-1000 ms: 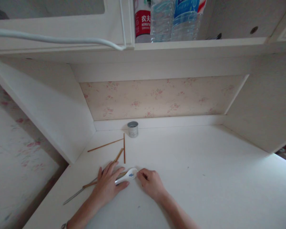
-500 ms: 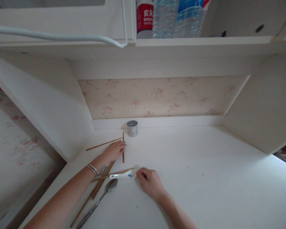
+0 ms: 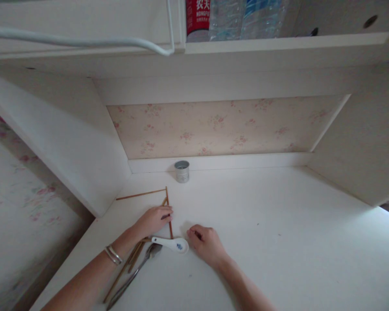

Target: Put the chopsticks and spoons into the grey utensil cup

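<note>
My left hand (image 3: 156, 219) lies palm down with its fingertips closed over a brown wooden chopstick (image 3: 170, 229), which points away from me. Another chopstick (image 3: 139, 195) meets its far end at roughly a right angle. A white ceramic spoon (image 3: 180, 246) with a blue mark in its bowl lies at the near end of the held chopstick. Beside that bowl, my right hand (image 3: 206, 242) rests on the table, fingers curled, with nothing visible in them. Several more chopsticks (image 3: 134, 258) lie partly hidden under my left wrist, alongside a metal spoon (image 3: 129, 280).
A small grey metal cup (image 3: 182, 172) with a hole pattern stands near the table's back edge. White side panels (image 3: 353, 142) flank the white tabletop (image 3: 262, 268). Overhead, a shelf (image 3: 278, 42) carries plastic bottles (image 3: 227, 19), and a white cable (image 3: 116, 42) hangs at the left.
My left hand and the chopstick under it have come nearer to me. The ceramic spoon has turned, its bowl now closer to me. My right hand stays nearly in place.
</note>
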`<state>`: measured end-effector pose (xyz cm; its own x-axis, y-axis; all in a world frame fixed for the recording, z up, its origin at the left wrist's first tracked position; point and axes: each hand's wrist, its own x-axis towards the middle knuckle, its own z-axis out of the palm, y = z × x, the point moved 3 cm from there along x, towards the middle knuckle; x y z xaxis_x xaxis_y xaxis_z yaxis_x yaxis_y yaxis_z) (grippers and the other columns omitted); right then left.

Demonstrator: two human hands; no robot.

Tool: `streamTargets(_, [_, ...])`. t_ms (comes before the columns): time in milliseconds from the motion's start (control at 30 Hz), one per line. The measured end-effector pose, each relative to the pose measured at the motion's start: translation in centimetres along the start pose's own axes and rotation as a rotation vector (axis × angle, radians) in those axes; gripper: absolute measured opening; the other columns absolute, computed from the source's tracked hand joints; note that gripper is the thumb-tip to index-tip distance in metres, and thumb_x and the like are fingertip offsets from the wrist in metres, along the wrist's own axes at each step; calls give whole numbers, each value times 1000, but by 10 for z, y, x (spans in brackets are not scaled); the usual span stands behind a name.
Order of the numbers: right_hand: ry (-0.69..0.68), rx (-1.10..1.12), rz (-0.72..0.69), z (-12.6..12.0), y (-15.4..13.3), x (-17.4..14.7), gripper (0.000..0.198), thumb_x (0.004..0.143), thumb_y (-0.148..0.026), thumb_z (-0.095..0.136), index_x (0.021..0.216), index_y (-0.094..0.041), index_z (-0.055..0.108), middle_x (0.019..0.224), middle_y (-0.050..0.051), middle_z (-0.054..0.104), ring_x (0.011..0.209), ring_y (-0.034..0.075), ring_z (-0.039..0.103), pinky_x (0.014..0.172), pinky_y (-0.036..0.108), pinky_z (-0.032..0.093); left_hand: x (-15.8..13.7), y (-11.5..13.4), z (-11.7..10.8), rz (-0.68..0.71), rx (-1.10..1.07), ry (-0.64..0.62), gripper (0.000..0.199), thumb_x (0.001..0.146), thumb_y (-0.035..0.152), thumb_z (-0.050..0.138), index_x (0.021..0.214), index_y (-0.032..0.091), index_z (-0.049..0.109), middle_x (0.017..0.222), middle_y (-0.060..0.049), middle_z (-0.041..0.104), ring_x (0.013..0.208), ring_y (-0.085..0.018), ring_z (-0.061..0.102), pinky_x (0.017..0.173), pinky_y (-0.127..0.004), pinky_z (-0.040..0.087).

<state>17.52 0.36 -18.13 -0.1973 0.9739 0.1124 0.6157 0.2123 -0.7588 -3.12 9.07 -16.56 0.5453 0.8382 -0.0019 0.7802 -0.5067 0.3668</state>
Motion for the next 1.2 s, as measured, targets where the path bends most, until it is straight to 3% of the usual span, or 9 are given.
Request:
streamTargets(100, [-21, -44, -5, 0, -9, -9, 29, 91, -43, 49, 99, -23, 67, 66, -1, 66, 58, 13, 57, 55, 23, 32, -9, 5, 4, -23, -29, 30, 30, 89, 35, 48, 109, 26, 69, 126, 0, 64, 120, -16, 55, 108, -28, 37])
streamTargets(233, [-58, -163, -140, 3, -27, -22, 49, 78, -54, 65, 117, -26, 58, 92, 4, 71, 85, 22, 63, 76, 29, 39, -18, 9, 10, -18, -36, 77, 30, 91, 35, 47, 108, 25, 69, 126, -1, 63, 119, -16, 55, 108, -28, 37])
streamTargets(367, [-132, -254, -234, 8, -34, -27, 45, 76, -48, 69, 114, -27, 59, 99, 4, 70, 91, 24, 61, 83, 33, 37, -27, 15, 13, -22, -75, 116, 28, 91, 32, 46, 103, 25, 71, 122, -1, 65, 115, -16, 58, 106, -28, 39])
streamTargets(533, [-195, -269, -323, 12, -31, -28, 16, 87, -32, 57, 100, -27, 65, 87, 1, 70, 82, 19, 62, 79, 30, 35, -39, 27, 11, -30, -131, 180, 27, 92, 30, 44, 96, 25, 70, 105, 0, 71, 98, -15, 64, 94, -26, 47])
streamTargets(667, [-224, -220, -369, 14, -30, -29, 18, 91, -26, 49, 86, -24, 67, 80, 0, 70, 76, 16, 61, 74, 27, 35, -44, 31, 13, -43, -146, 239, 27, 92, 31, 44, 93, 24, 70, 100, -2, 71, 96, -16, 63, 93, -28, 47])
streamTargets(900, [-108, -25, -229, 7, -23, -20, 23, 95, -25, 46, 86, -22, 67, 82, 0, 69, 79, 14, 60, 73, 23, 37, -44, 32, 12, -96, -186, 252, 31, 92, 35, 42, 94, 24, 71, 96, -3, 72, 94, -18, 63, 90, -28, 46])
streamTargets(1100, [-117, -44, -204, 12, -18, -16, 19, 93, -22, 50, 82, -23, 66, 84, -3, 71, 81, 13, 61, 78, 24, 35, -46, 35, 13, -247, -440, 176, 43, 92, 47, 36, 101, 18, 68, 64, 0, 68, 64, -16, 64, 66, -23, 47])
streamTargets(1200, [-86, -97, -161, 14, -18, -16, 19, 93, -24, 49, 84, -23, 66, 85, -2, 71, 82, 14, 61, 77, 24, 36, -42, 29, 6, -258, -460, 200, 46, 90, 50, 38, 101, 17, 68, 64, 0, 68, 63, -16, 63, 64, -23, 46])
